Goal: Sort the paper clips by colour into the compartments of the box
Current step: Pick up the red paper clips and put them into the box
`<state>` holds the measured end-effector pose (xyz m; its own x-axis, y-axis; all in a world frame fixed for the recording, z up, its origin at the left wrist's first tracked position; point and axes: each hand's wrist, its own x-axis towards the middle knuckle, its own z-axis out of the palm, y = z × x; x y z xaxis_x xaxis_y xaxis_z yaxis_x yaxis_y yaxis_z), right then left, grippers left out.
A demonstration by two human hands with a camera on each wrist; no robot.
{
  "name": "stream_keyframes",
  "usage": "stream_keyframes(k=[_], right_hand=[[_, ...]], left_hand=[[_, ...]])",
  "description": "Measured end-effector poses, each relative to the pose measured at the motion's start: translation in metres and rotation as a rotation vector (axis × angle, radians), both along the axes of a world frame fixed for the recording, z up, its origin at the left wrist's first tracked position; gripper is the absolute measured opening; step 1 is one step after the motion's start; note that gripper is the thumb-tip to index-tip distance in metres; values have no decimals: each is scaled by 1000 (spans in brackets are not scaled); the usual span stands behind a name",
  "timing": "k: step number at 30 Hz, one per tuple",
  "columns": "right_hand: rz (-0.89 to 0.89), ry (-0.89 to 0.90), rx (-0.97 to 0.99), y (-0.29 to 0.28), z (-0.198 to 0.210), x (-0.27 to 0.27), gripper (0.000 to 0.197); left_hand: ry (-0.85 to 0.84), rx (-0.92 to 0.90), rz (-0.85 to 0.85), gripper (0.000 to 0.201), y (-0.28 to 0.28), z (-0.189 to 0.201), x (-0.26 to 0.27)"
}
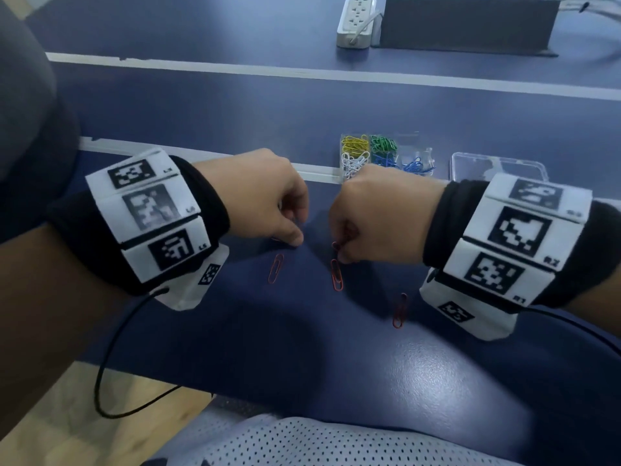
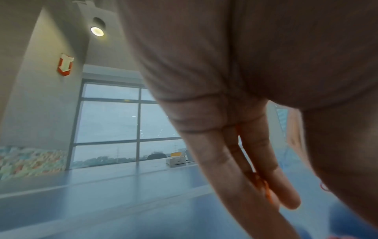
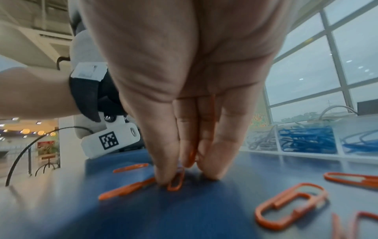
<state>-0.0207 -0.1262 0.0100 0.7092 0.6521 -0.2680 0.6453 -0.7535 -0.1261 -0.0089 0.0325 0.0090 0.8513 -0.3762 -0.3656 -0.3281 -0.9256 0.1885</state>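
Pinching a red clip (image 3: 175, 181) against the blue surface (image 1: 336, 348), the fingers (image 3: 163, 153) of the right hand (image 1: 376, 213) are curled together and narrow; more red wire shows between them higher up. The fingers (image 2: 235, 161) of the left hand (image 1: 255, 196) also lie close together, and an orange-red clip (image 2: 263, 186) is held between them.

The head view shows both hands from above, knuckles up, close to each other, with three loose red clips on the surface: one (image 1: 275, 268) below the left hand, one (image 1: 336, 274) just under the right hand, one (image 1: 400, 310) nearer to the right wrist. Only the right wrist view shows the clip under the fingertips; only the left wrist view shows the clip inside the left hand.

Behind the hands stands the clear box (image 1: 386, 156) with yellow, green, white and blue clips in separate compartments. Its clear lid (image 1: 497, 166) lies just beside it on the right. Farther back are a white power strip (image 1: 356, 21) and a dark block (image 1: 467, 25). The wrist views show large windows (image 2: 110, 121) and a ceiling lamp (image 2: 97, 31).
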Motion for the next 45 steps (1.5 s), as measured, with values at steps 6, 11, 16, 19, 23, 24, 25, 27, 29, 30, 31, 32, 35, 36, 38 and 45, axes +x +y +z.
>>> stream_keyframes(k=[6, 11, 16, 19, 23, 24, 25, 27, 29, 30, 31, 32, 35, 36, 38, 45], right_hand=[[5, 25, -11, 5, -1, -5, 19], [-18, 23, -2, 6, -3, -7, 27], [-59, 58, 123, 2, 1, -8, 26], [-102, 93, 158, 2, 0, -11, 25], [-110, 111, 159, 3, 0, -15, 30], [-100, 95, 148, 3, 0, -16, 30], [-93, 80, 138, 3, -1, -16, 29], [-74, 66, 105, 6, -3, -18, 27], [-52, 79, 55, 10, -2, -22, 22], [-37, 89, 19, 12, -2, -24, 21], [-18, 90, -21, 15, -1, -26, 20], [8, 82, -65, 17, -1, -27, 20], [51, 86, -103, 19, -3, -31, 8], [56, 88, -101, 19, -3, -32, 2], [70, 99, -100, 17, -4, -34, 11], [42, 74, -173, 7, 0, -36, 23]], left_hand=[[-19, 55, -78, 18, -6, -9, 0], [30, -5, -97, 18, -3, -11, -3], [-10, -89, -73, 19, 5, -11, -8], [-18, -127, -45, 24, 10, -7, -11], [37, -94, 8, 25, 17, -4, -16], [62, -84, 13, 24, 18, -3, -17], [84, -76, 16, 23, 17, -3, -18], [97, -63, 7, 21, 15, -4, -20], [67, -40, -13, 13, 12, -6, -22], [63, -20, -23, 7, 11, -7, -24], [69, -2, -26, 10, 10, -8, -25], [83, 15, -28, 17, 10, -9, -26], [88, 30, -38, 31, 6, -10, -27], [85, 22, -36, 35, 5, -9, -27], [90, 13, -46, 38, 2, -7, -30], [135, -16, -113, 27, -3, -4, -36]])
